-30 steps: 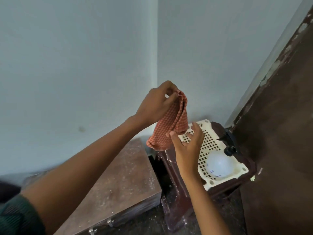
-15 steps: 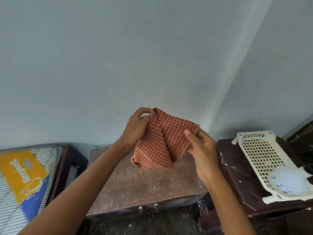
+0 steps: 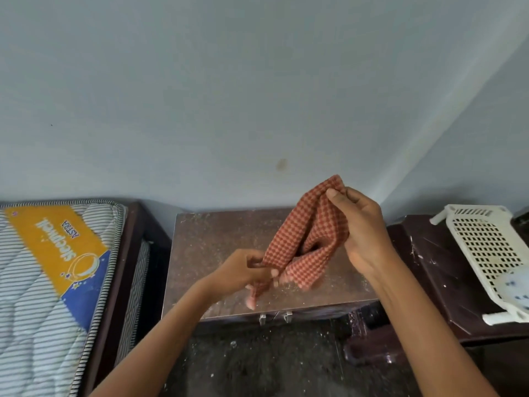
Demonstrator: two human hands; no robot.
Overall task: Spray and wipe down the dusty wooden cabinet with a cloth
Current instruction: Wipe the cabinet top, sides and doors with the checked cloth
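A red-and-orange checked cloth (image 3: pixel 307 233) hangs in the air over the dusty wooden cabinet (image 3: pixel 211 247), whose brown top is speckled with white dust. My right hand (image 3: pixel 362 227) pinches the cloth's upper corner, raised above the cabinet's right half. My left hand (image 3: pixel 246 272) grips the cloth's lower edge, lower down and nearer the cabinet's front. The cloth sags in a fold between the two hands. No spray bottle is in view.
A striped mattress (image 3: pixel 48 270) with a yellow label lies on a dark frame at the left. At the right, a dark wooden stand (image 3: pixel 429 276) carries a white perforated plastic tray (image 3: pixel 486 247). Grey walls meet in a corner behind. The floor in front is dark and dusty.
My right hand has risen with the cloth's top corner, while my left hand has dropped to its lower edge. The view has swung left and down, centring the cabinet.
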